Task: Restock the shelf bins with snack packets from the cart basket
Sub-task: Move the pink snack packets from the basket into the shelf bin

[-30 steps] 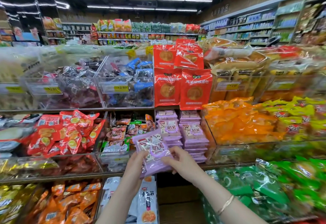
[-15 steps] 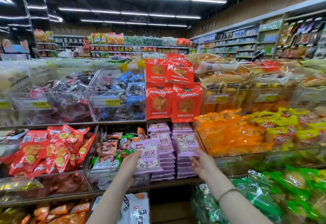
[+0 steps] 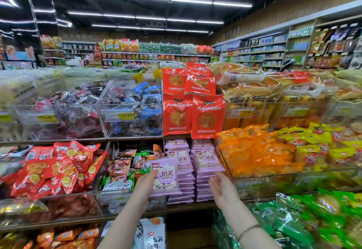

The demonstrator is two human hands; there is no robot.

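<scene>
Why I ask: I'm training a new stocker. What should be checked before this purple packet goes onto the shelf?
1. Grip: left hand holds the purple packet by its left edge: ok.
2. Spare hand: right hand is open and holds nothing: ok.
3. Match: the packet's print matches the purple stacks: ok.
4. Flat landing: the right stack's top packet tilts forward: not ok.
5. Headroom under the upper shelf: cannot tell.
6. Stock left in the cart basket: out of view, cannot tell.
</scene>
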